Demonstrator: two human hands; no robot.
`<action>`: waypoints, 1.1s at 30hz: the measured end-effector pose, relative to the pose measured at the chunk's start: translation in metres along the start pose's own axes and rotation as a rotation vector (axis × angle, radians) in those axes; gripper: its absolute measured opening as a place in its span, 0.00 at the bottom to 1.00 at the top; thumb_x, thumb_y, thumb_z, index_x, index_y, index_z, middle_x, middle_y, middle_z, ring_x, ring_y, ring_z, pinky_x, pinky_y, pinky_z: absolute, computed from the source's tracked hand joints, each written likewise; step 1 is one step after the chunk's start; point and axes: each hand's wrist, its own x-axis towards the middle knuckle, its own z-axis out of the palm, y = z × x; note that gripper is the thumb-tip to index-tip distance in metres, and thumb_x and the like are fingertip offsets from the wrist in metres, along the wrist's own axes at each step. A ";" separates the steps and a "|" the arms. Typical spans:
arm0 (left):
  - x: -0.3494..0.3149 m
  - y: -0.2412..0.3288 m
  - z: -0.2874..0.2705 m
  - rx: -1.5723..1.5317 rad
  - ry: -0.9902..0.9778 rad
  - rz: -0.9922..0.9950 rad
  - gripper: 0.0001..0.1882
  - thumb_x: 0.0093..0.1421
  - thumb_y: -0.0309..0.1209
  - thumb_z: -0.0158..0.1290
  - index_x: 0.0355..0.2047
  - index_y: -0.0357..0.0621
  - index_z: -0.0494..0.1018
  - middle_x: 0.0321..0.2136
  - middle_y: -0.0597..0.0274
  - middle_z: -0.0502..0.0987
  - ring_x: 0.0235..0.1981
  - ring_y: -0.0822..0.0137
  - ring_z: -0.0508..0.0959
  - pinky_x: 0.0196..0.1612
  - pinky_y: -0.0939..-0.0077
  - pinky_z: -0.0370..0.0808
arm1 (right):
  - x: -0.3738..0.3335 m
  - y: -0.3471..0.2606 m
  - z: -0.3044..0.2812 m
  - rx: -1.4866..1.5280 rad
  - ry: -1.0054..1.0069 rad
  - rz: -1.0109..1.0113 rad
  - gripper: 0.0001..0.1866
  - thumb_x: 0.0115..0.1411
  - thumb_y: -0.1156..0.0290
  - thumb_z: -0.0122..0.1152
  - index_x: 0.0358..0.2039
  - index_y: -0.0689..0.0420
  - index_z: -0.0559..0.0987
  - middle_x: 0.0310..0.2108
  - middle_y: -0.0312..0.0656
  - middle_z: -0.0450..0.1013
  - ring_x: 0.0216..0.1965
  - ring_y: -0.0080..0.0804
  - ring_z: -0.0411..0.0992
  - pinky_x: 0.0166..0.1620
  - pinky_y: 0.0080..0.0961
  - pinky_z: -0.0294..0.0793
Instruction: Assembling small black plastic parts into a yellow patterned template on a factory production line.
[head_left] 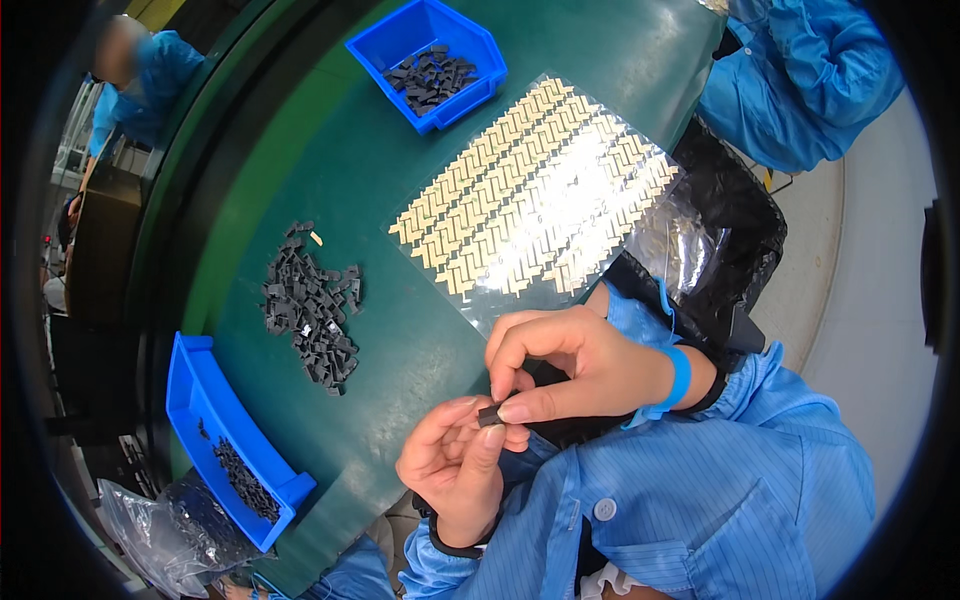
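Note:
Between my two hands, close to my body at the table's near edge, is a small dark block-shaped part. My left hand pinches it between thumb and fingers from below. From the upper right, the thumb and fingertips of my right hand press on the same part; a blue band circles that wrist. Beyond my hands lies a clear sheet with rows of cream L-shaped adhesive pieces, part of it washed out by glare. To its left, a loose pile of dark grey parts rests on the table.
A blue bin of dark parts stands at the far side. Another blue bin with smaller black pieces is at the left edge, beside clear plastic bags. A black bag hangs at right. Co-workers in blue sit at far right and far left.

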 end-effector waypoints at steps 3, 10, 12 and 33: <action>0.002 -0.002 -0.006 -0.071 -0.077 -0.033 0.17 0.54 0.18 0.52 0.45 0.30 0.66 0.33 0.45 0.76 0.28 0.63 0.78 0.30 0.74 0.79 | 0.000 0.002 -0.002 0.328 -0.054 0.150 0.05 0.55 0.75 0.59 0.32 0.63 0.75 0.32 0.37 0.67 0.33 0.19 0.65 0.36 0.16 0.64; 0.002 0.007 -0.015 0.098 -0.138 -0.043 0.20 0.52 0.16 0.54 0.46 0.30 0.67 0.32 0.45 0.77 0.29 0.61 0.80 0.31 0.73 0.79 | 0.003 0.000 -0.005 0.379 -0.153 0.319 0.05 0.57 0.75 0.56 0.30 0.64 0.74 0.30 0.34 0.68 0.31 0.17 0.66 0.34 0.16 0.65; 0.005 0.012 -0.014 0.490 -0.220 0.125 0.21 0.50 0.16 0.56 0.45 0.30 0.68 0.31 0.46 0.77 0.28 0.62 0.80 0.32 0.74 0.79 | 0.004 0.001 -0.001 0.363 -0.144 0.300 0.06 0.57 0.75 0.55 0.26 0.63 0.72 0.25 0.33 0.69 0.27 0.17 0.67 0.33 0.15 0.65; -0.006 0.007 -0.009 -0.483 -0.014 -0.526 0.16 0.58 0.27 0.50 0.45 0.30 0.69 0.38 0.48 0.75 0.33 0.67 0.76 0.37 0.77 0.74 | 0.020 0.013 -0.007 -0.266 -0.191 -0.280 0.11 0.57 0.68 0.57 0.25 0.60 0.69 0.19 0.37 0.68 0.19 0.26 0.66 0.23 0.22 0.64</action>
